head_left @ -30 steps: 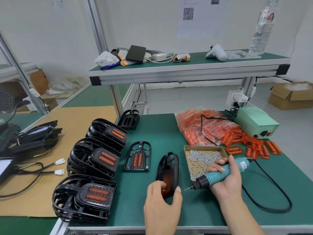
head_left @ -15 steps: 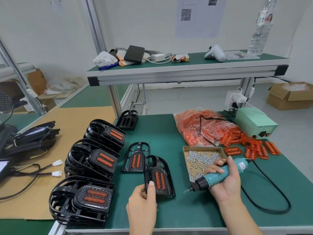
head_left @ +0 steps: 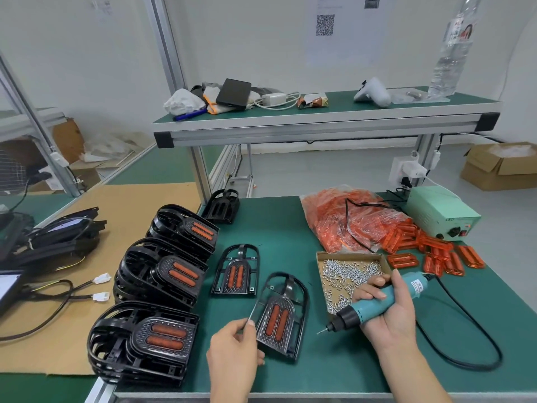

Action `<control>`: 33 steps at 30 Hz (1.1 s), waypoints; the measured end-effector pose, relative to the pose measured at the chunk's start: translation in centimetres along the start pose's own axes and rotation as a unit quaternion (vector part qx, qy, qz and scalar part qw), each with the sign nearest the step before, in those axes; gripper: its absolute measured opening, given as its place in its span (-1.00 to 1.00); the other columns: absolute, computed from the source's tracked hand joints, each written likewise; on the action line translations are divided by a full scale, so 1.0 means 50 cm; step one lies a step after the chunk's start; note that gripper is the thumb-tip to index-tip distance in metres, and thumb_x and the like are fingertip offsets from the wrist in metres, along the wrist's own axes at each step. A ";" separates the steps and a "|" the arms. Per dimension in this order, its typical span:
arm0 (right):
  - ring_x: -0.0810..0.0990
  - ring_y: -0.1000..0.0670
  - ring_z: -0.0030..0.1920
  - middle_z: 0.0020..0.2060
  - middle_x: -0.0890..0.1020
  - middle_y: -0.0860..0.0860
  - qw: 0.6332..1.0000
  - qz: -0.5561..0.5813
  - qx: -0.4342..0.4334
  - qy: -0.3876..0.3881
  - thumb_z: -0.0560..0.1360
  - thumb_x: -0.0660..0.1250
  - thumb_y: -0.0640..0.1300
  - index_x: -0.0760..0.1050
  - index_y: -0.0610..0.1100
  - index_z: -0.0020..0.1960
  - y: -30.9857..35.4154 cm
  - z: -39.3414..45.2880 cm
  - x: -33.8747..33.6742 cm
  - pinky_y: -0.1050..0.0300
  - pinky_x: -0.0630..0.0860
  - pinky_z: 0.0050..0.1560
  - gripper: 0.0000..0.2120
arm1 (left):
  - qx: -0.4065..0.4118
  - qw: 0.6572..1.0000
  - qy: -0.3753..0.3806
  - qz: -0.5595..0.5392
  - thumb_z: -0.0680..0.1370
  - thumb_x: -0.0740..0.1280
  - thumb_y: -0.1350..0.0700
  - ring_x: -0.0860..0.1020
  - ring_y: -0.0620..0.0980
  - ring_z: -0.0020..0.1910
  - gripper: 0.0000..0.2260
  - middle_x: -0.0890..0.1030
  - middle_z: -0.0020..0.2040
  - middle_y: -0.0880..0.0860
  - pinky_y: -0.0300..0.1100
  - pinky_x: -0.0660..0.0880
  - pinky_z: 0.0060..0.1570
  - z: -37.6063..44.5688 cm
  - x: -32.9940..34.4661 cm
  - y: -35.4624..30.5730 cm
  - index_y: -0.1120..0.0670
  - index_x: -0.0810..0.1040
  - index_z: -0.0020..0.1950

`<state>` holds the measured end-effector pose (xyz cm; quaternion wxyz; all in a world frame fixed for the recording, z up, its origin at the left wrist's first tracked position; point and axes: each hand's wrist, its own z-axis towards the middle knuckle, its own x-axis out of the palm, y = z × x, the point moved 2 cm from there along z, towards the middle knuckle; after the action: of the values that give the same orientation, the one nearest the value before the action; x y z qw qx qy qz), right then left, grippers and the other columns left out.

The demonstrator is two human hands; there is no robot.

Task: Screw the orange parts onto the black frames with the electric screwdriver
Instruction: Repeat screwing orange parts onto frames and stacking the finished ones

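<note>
My left hand [head_left: 234, 354] pinches the near left edge of a black frame [head_left: 281, 315] with two orange bars showing through it, lying face up on the green mat. A second such frame [head_left: 236, 271] lies just beyond it. My right hand [head_left: 389, 312] grips the teal electric screwdriver [head_left: 377, 303], its bit pointing down-left a short way right of the held frame. Loose orange parts [head_left: 436, 254] lie at the right, and a clear bag of orange parts [head_left: 348, 219] sits behind them.
A cardboard tray of screws [head_left: 348, 271] sits under my right hand. Three stacks of finished frames [head_left: 162, 274] line the mat's left edge, and one empty frame [head_left: 222, 205] stands behind. The screwdriver's power box [head_left: 441, 212] and looping cable [head_left: 465, 344] occupy the right side.
The frame in my left hand went from standing on edge to lying face up, and has shifted right and nearer me. My right hand with the screwdriver has stayed put.
</note>
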<state>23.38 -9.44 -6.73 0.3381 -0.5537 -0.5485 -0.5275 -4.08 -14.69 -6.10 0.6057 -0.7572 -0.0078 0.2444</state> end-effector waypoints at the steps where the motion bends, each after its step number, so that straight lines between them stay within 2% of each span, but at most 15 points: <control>1: 0.37 0.19 -0.46 -0.29 0.47 0.13 1.000 0.001 0.000 0.001 0.60 0.36 0.05 0.52 -0.04 -0.24 0.000 0.000 0.000 0.31 0.41 -0.36 -0.72 | -0.005 1.000 -0.004 -0.012 0.63 0.36 0.07 0.65 0.00 -0.48 -0.91 0.65 -0.45 0.02 -0.04 0.65 -0.11 0.002 0.000 0.003 -0.03 0.65 -0.03; 7: 0.37 0.19 -0.46 -0.30 0.48 0.14 1.000 0.003 0.005 -0.003 0.59 0.37 0.05 0.54 -0.05 -0.26 -0.003 -0.003 0.005 0.30 0.42 -0.37 -0.71 | -0.027 0.991 -0.065 -0.113 0.62 0.38 0.12 0.67 0.04 -0.45 -0.95 0.67 -0.40 0.02 0.13 0.66 -0.07 0.033 0.014 -0.016 0.07 0.56 -0.01; 11: 0.37 0.18 -0.45 -0.29 0.48 0.14 1.000 0.002 0.011 -0.010 0.59 0.38 0.05 0.49 -0.05 -0.20 -0.003 -0.006 0.007 0.30 0.41 -0.36 -0.74 | -0.055 0.977 -0.107 -0.175 0.64 0.36 0.12 0.66 0.01 -0.46 -0.90 0.66 -0.43 -0.02 0.14 0.65 -0.02 0.089 0.028 -0.041 0.13 0.51 0.01; 14: 0.36 0.18 -0.44 -0.29 0.46 0.14 1.000 0.004 0.005 -0.013 0.58 0.38 0.05 0.45 -0.04 -0.16 -0.001 -0.007 0.003 0.31 0.40 -0.35 -0.76 | -0.074 0.965 -0.149 -0.204 0.64 0.34 0.08 0.67 0.00 -0.46 -0.87 0.65 -0.46 -0.03 0.06 0.64 -0.04 0.131 0.038 -0.051 0.14 0.50 0.02; 17: 0.36 0.18 -0.44 -0.29 0.45 0.14 1.000 -0.010 0.011 -0.011 0.55 0.40 0.05 0.43 -0.03 -0.15 -0.001 -0.008 0.007 0.31 0.40 -0.34 -0.78 | -0.108 0.947 -0.192 -0.236 0.65 0.33 0.05 0.67 -0.01 -0.48 -0.83 0.66 -0.46 0.05 -0.13 0.55 -0.26 0.154 0.052 -0.048 0.16 0.51 0.06; 20: 0.36 0.18 -0.44 -0.28 0.45 0.15 1.000 -0.007 0.011 -0.009 0.53 0.41 0.04 0.44 -0.02 -0.16 -0.001 -0.008 0.006 0.32 0.39 -0.33 -0.79 | -0.134 0.927 -0.222 -0.272 0.66 0.31 0.04 0.67 0.00 -0.48 -0.83 0.69 -0.33 0.15 -0.24 0.44 -0.40 0.159 0.068 -0.039 0.14 0.48 0.08; 26: 0.34 0.18 -0.45 -0.29 0.42 0.15 1.000 -0.017 0.016 0.000 0.52 0.39 0.06 0.41 0.00 -0.16 0.002 -0.009 0.009 0.34 0.37 -0.35 -0.79 | -0.135 0.912 -0.261 -0.285 0.67 0.28 -0.03 0.63 -0.01 -0.54 -0.75 0.68 -0.34 0.16 -0.25 0.41 -0.41 0.166 0.086 -0.030 0.17 0.50 0.08; 30: 0.34 0.18 -0.45 -0.29 0.42 0.16 1.000 -0.014 0.020 -0.001 0.53 0.38 0.06 0.43 -0.01 -0.17 -0.002 -0.011 0.012 0.33 0.38 -0.36 -0.79 | -0.140 0.897 -0.267 -0.324 0.67 0.28 -0.06 0.68 0.10 -0.42 -0.69 0.71 -0.20 0.21 -0.39 0.40 -0.59 0.174 0.077 -0.030 0.20 0.55 0.11; 33: 0.34 0.18 -0.46 -0.29 0.42 0.15 1.000 -0.014 0.018 -0.002 0.53 0.38 0.05 0.43 0.00 -0.17 -0.001 -0.015 0.015 0.33 0.38 -0.37 -0.80 | -0.140 0.889 -0.265 -0.347 0.67 0.29 -0.08 0.68 0.15 -0.37 -0.68 0.70 -0.16 0.23 -0.40 0.39 -0.61 0.173 0.077 -0.034 0.19 0.53 0.14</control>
<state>23.06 -9.97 -5.88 0.3394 -0.5409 -0.5663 -0.5210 -3.49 -5.14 -7.20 0.5153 -0.6902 -0.4643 0.2063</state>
